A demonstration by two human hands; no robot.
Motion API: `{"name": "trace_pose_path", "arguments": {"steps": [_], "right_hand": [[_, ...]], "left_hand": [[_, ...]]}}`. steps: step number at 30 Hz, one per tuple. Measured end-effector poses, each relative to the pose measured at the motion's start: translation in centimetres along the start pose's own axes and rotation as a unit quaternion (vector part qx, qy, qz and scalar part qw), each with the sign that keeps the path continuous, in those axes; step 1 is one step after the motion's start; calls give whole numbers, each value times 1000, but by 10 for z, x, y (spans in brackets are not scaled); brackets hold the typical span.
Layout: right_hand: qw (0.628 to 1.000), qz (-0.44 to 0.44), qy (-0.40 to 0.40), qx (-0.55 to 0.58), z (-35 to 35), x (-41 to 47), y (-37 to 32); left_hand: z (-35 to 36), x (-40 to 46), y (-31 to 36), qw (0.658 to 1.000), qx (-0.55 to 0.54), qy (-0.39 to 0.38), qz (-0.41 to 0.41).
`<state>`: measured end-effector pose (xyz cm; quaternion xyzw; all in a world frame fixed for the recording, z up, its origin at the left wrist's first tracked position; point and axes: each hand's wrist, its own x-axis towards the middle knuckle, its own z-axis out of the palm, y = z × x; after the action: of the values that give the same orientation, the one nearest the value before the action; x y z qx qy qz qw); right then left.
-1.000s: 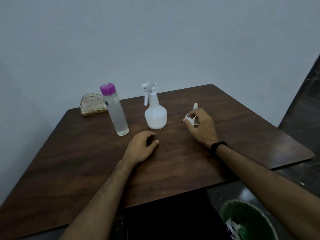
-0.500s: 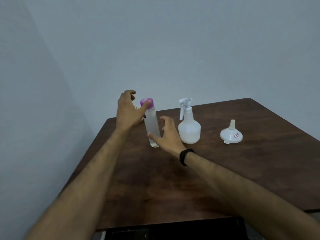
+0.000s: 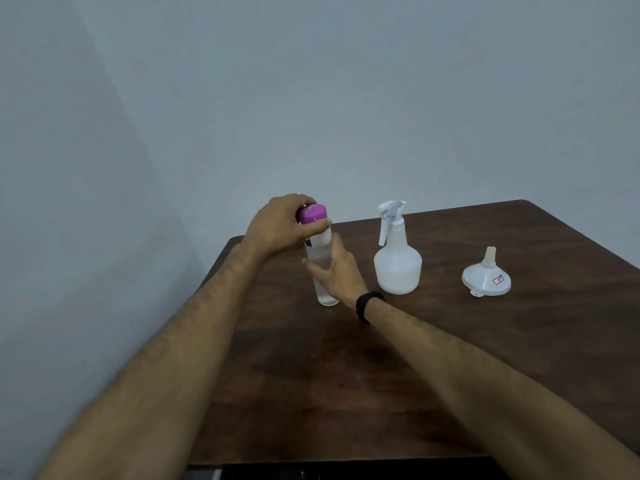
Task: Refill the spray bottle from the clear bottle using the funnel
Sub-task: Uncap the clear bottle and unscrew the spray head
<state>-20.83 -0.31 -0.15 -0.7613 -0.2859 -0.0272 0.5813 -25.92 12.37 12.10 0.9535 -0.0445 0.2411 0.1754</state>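
A clear bottle [image 3: 323, 292] with a purple cap [image 3: 312, 213] stands upright on the dark wooden table [image 3: 381, 375]. My left hand [image 3: 280, 226] is closed around the cap from the left. My right hand [image 3: 337, 270] wraps the bottle's body from the right, with a black band on its wrist. To the right, the white spray bottle [image 3: 397, 263] stands with its trigger head on. Further right, the white funnel [image 3: 486, 278] rests upside down, spout up, with a small sticker on it.
Grey walls rise close behind and to the left of the table. The table's left edge runs near the left wall. The wire holder seen earlier is hidden behind my left hand.
My right hand let go of the funnel and moved left onto the clear bottle's body. My left hand rose from the table and closed on the purple cap. The view shifted left.
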Motion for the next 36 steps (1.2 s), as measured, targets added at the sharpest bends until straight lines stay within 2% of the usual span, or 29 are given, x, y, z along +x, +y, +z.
{"name": "trace_pose_path", "arguments": {"steps": [4,6,8,10,13,14,17,22,24,29,34,36], "right_hand": [[999,-20,14,-49,3,-6,1],[997,-20,33,-66,5,-8,2],[997,-15,42,-66,4,-9,2],[997,-17,35,-68,3,-7,3],[997,-17,26,-76,3,-5,4],[997,-18,27,-73,3,-5,5],[997,-22,26,-69,4,-5,7],[997,-28,23,-71,4,-5,8],[997,-25,22,-73,4,-5,7],[996,-22,20,-82,5,-4,7],[996,-21,22,-85,6,-4,8],[996,-20,23,-86,6,-4,8]], "left_hand": [[4,3,8,993,108,50,-16],[9,5,18,981,167,76,-59],[10,8,28,972,201,62,-103],[6,11,31,980,154,28,-125],[-5,6,26,991,-88,-61,-77],[-9,4,25,988,-120,-85,-45],[-15,-1,19,987,-98,-130,-13],[-31,9,15,992,-1,-103,-69],[-37,14,18,991,21,-111,-65],[-43,23,26,973,-40,-225,-21],[-37,29,31,981,62,-160,-92],[-38,27,31,978,49,-190,-77]]}}
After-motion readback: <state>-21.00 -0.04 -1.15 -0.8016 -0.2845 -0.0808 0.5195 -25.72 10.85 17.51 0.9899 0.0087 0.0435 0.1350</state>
